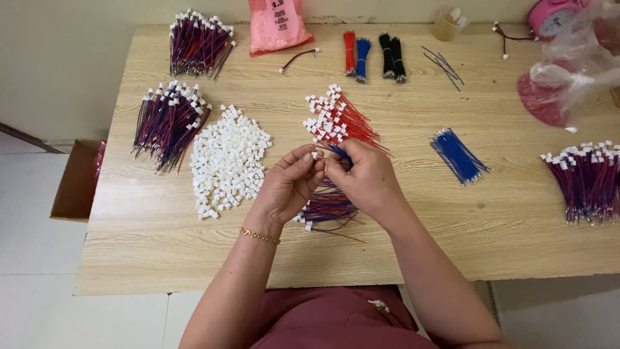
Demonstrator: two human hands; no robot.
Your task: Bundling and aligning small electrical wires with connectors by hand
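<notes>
Wooden tabletop (161, 245), centre: left hand (289, 184) and right hand (365, 178) together, each grip pinching one small white connector (316, 156). Heap of white connectors (229, 158) toward left edge; blue wires (457, 154) toward right edge.

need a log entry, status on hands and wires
Left hand pinching small white connector. Right hand holding blue wire at it. Red wire pile just behind, nothing blocking.

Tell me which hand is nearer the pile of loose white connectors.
Left. The left hand sits just right of the pile of loose white connectors; the right hand is farther right, beyond the left hand.
</notes>
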